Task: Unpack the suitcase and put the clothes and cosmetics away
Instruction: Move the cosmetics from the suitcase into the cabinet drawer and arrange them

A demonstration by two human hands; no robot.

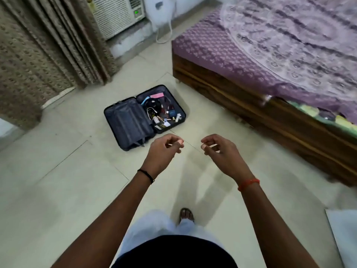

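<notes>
Standing on the pale tiled floor (58,171), a person holds both arms out in front, hands raised side by side with a gap between them. The left hand (164,149) has its fingers loosely curled inward, thumb close to the fingertips, and nothing shows between them. The right hand (218,149) mirrors it, fingers loosely curled toward the thumb, also gripping nothing that can be seen. A black band (145,176) circles the left wrist and an orange thread (248,184) the right.

Just beyond the left fingertips, lying open flat on the floor, is the suitcase (143,117). Its half nearer the left hand is a bare grey lined compartment (128,122) crossed by straps. The half farther from the fingers holds a jumble of small items (164,113): white cables, a pink flat packet, and what look like small bottles and tubes, though they are too small to name with confidence.

Beyond and outward from the right fingers stands a wooden bed (251,105) covered with a purple patterned sheet (280,45). Far past the left fingers hang patterned beige curtains (38,55), and beside them sits a white air cooler (117,14). Below the hands, a sandalled foot (186,214) rests on the tiles.
</notes>
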